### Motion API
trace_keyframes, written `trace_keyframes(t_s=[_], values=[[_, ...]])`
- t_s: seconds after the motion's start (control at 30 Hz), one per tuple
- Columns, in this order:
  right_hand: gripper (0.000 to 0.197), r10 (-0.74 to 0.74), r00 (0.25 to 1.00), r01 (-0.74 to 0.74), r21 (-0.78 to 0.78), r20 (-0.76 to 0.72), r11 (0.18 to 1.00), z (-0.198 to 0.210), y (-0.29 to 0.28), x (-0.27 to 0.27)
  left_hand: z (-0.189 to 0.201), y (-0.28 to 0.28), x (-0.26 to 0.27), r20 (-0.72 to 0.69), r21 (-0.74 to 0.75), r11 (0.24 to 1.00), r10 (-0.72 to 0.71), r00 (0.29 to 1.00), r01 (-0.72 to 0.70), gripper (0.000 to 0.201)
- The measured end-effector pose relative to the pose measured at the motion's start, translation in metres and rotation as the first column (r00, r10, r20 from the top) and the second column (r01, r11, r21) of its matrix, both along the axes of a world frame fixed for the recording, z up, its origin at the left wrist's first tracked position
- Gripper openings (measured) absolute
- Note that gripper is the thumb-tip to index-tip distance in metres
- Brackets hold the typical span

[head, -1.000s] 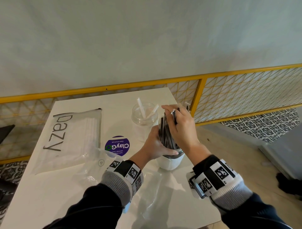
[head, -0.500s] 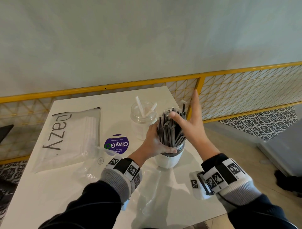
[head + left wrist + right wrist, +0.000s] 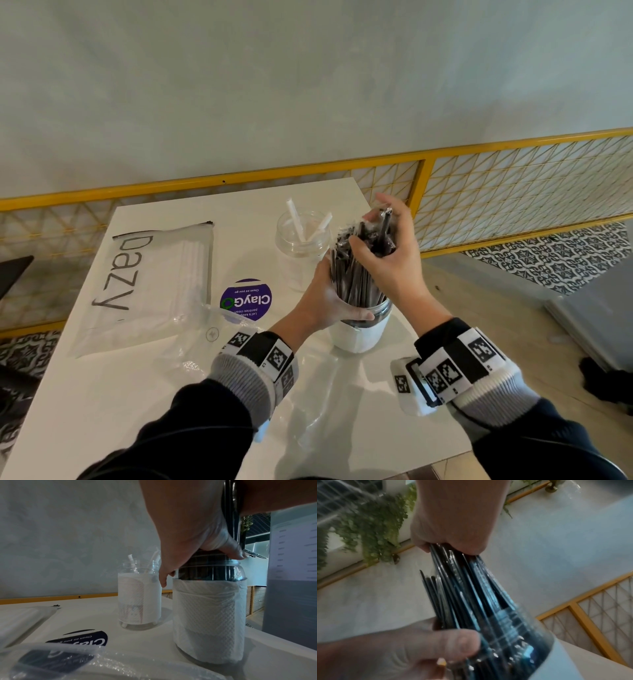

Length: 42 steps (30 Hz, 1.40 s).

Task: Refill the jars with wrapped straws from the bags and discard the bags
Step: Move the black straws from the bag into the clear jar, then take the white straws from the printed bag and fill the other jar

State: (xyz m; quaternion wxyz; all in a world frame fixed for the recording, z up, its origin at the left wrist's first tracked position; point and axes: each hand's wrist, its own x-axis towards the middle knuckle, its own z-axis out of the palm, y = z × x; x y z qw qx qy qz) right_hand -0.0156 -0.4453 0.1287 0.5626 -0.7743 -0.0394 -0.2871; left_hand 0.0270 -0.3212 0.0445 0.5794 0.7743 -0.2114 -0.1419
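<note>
A clear jar (image 3: 359,330) wrapped in white paper towel stands near the table's right edge, packed with black wrapped straws (image 3: 356,274). My left hand (image 3: 325,298) grips its neck, seen close in the left wrist view as the jar (image 3: 208,616) under the left hand (image 3: 188,534). My right hand (image 3: 387,246) closes round the tops of the straws (image 3: 471,588); the right hand (image 3: 453,520) bunches them. Behind stands a second jar (image 3: 301,246) holding two white straws (image 3: 308,224). A "Dazy" bag (image 3: 147,284) of white straws lies at the left.
An empty clear plastic bag (image 3: 205,346) lies crumpled by my left wrist, over a purple ClayGo sticker (image 3: 246,299). The white table (image 3: 102,411) ends just right of the jar. A yellow mesh railing (image 3: 479,192) runs behind it along the wall.
My right hand, spread flat against the straw tops half a second ago, has curled round them. The left hand stays on the jar's neck.
</note>
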Motion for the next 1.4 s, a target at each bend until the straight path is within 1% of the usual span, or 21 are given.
trace_keyframes(t_s=[0.1, 0.17, 0.23, 0.3, 0.37, 0.43, 0.47, 0.57, 0.63, 0.73, 0.83, 0.93, 0.97, 1.03, 1.1, 1.13, 1.17, 1.23, 1.3, 1.37, 1.4], values=[[0.034, 0.001, 0.982, -0.036, -0.182, -0.19, 0.983, -0.021, -0.012, 0.005, 0.0, 0.0, -0.002, -0.011, 0.016, 1.0, -0.012, 1.0, 0.012, 0.12], [0.046, -0.014, 0.973, -0.041, -0.233, -0.23, 0.972, -0.027, -0.023, 0.006, 0.002, 0.001, -0.003, -0.021, 0.009, 1.0, -0.014, 1.0, 0.014, 0.124], [0.069, 0.019, 0.976, -0.053, -0.151, -0.215, 0.987, -0.019, -0.023, 0.001, 0.002, 0.001, -0.003, -0.009, 0.001, 1.0, -0.018, 1.0, 0.018, 0.127], [0.085, -0.017, 0.998, 0.006, -0.186, -0.055, 0.982, -0.009, -0.019, -0.002, 0.003, 0.001, -0.003, 0.003, -0.009, 0.999, -0.033, 0.999, 0.033, 0.127], [0.074, -0.061, 0.982, 0.117, -0.329, 0.178, 0.937, 0.0, -0.012, -0.002, 0.006, 0.001, -0.004, -0.001, 0.009, 0.999, -0.037, 0.999, 0.037, 0.123], [0.051, -0.042, 0.965, 0.157, -0.445, 0.258, 0.882, 0.002, -0.008, 0.003, 0.01, 0.002, -0.005, 0.0, 0.061, 0.998, -0.011, 1.0, 0.011, 0.115], [0.045, -0.034, 0.977, 0.14, -0.513, 0.21, 0.847, -0.001, -0.007, 0.005, 0.01, 0.003, -0.005, 0.009, 0.1, 0.995, 0.009, 1.0, -0.01, 0.11], [0.064, -0.078, 0.996, 0.031, -0.719, -0.032, 0.694, -0.025, -0.007, 0.007, 0.011, 0.003, -0.007, 0.023, 0.194, 0.981, 0.023, 0.999, -0.027, 0.102], [0.063, -0.065, 0.997, 0.003, -0.775, -0.049, 0.632, -0.038, -0.012, 0.007, 0.01, 0.003, -0.009, 0.01, 0.181, 0.983, 0.028, 1.0, -0.029, 0.107], [0.046, 0.016, 0.999, -0.04, -0.768, -0.039, 0.639, -0.038, -0.02, 0.011, 0.011, 0.004, -0.012, -0.004, 0.146, 0.988, 0.057, 0.998, -0.056, 0.113], [0.049, 0.008, 0.996, -0.071, -0.757, -0.088, 0.65, -0.029, -0.022, 0.01, 0.017, 0.01, -0.013, -0.029, 0.126, 0.992, 0.01, 1.0, -0.006, 0.115], [0.05, -0.086, 0.995, 0.099, -0.747, 0.057, 0.657, -0.018, -0.013, 0.001, 0.021, 0.03, -0.015, -0.021, 0.166, 0.986, 0.0, 1.0, 0.004, 0.121], [0.046, -0.099, 0.982, 0.187, -0.71, 0.164, 0.679, -0.013, -0.006, -0.004, 0.021, 0.041, -0.016, 0.018, 0.183, 0.982, 0.045, 0.999, -0.048, 0.117], [0.033, -0.055, 0.915, 0.316, -0.623, 0.4, 0.716, -0.008, 0.011, -0.019, 0.015, 0.069, -0.021, 0.225, 0.244, 0.938, 0.19, 0.956, -0.244, 0.094], [0.02, 0.105, 0.877, 0.237, -0.613, 0.469, 0.754, -0.021, 0.03, -0.036, 0.003, 0.103, -0.031, 0.492, 0.269, 0.84, 0.3, 0.817, -0.47, 0.064], [0.018, 0.22, 0.891, 0.106, -0.655, 0.396, 0.748, -0.036, 0.038, -0.043, -0.005, 0.12, -0.039, 0.571, 0.281, 0.783, 0.328, 0.753, -0.554, 0.055], [0.019, 0.321, 0.913, -0.054, -0.706, 0.252, 0.706, -0.056, 0.043, -0.049, -0.014, 0.134, -0.049, 0.6, 0.337, 0.72, 0.333, 0.728, -0.607, 0.052], [0.03, 0.357, 0.903, -0.41, -0.734, -0.241, 0.542, -0.103, 0.053, -0.058, -0.037, 0.156, -0.072, 0.571, 0.542, 0.583, 0.273, 0.774, -0.606, 0.055], [0.056, 0.15, 0.726, -0.674, -0.651, -0.672, 0.349, -0.141, 0.058, -0.065, -0.062, 0.167, -0.092, 0.428, 0.747, 0.486, 0.172, 0.887, -0.454, 0.067], [0.072, 0.015, 0.577, -0.8, -0.56, -0.817, 0.216, -0.161, 0.062, -0.071, -0.082, 0.172, -0.105, 0.289, 0.875, 0.369, 0.125, 0.949, -0.315, 0.086], [0.072, -0.007, 0.555, -0.818, -0.547, -0.832, 0.176, -0.16, 0.065, -0.072, -0.088, 0.173, -0.108, 0.236, 0.912, 0.319, 0.107, 0.966, -0.258, 0.092]])
